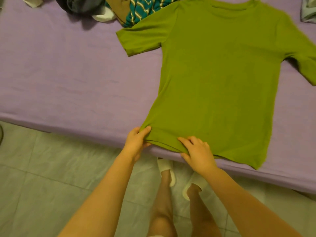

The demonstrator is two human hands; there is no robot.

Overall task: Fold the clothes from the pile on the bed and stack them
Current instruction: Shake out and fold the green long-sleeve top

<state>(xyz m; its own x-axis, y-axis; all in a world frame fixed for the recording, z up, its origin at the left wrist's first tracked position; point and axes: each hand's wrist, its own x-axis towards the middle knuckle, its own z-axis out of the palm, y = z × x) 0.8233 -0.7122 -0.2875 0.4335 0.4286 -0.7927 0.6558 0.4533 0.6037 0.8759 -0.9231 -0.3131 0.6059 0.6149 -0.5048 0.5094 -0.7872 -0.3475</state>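
Both hands, left hand (136, 141) and right hand (198, 151), pinch the green t-shirt (213, 86) hem; tugging unevenly could bunch it off the bed (59, 74).

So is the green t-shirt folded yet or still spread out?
Spread out. The green t-shirt lies flat on the bed, both sleeves out; left hand and right hand grip its hem.

Green T-shirt (222, 79) flat on purple bed (68, 74), hem pinched in both hands: left (136, 142), right (198, 151).

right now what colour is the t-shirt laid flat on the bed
Olive green t-shirt, plain; head view.
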